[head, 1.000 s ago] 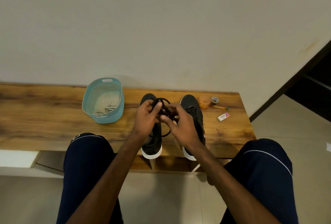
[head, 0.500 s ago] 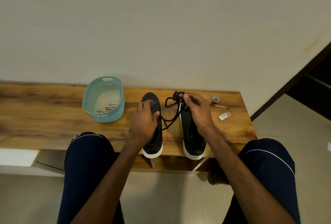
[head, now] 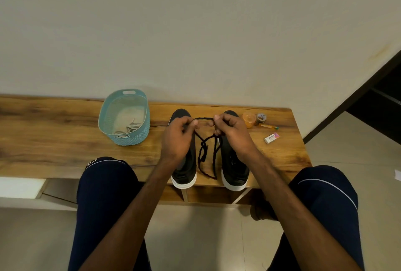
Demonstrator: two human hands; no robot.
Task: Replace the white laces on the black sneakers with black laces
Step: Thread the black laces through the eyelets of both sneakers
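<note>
The two black sneakers stand side by side on the wooden bench [head: 54, 132], toes close to the wall and white heels slightly over the near edge. Between the left sneaker [head: 184, 175] and the right sneaker [head: 235, 171] runs a strip of bare wood, and there the black lace [head: 213, 153] hangs in loose, tangled loops. The left hand [head: 176, 140] pinches one part of the lace over the left toe and the right hand [head: 233, 136] pinches another over the right toe, with a short length drawn straight between them. The teal basket [head: 130, 139] sits near the left sneaker with a gap between them, and the white laces [head: 132, 128] lie in it. A long stretch of open bench lies beyond it. To the right, an orange container [head: 249, 119], a small jar [head: 261, 118], a pencil [head: 269, 127] and an eraser [head: 271, 138] crowd the space before the bench's end. Half a second ago the left hand rested on its sneaker's toe while the right alone held the lace bunched up. Now the bundle has come loose and the hands have drawn apart, uncovering the orange container.
</note>
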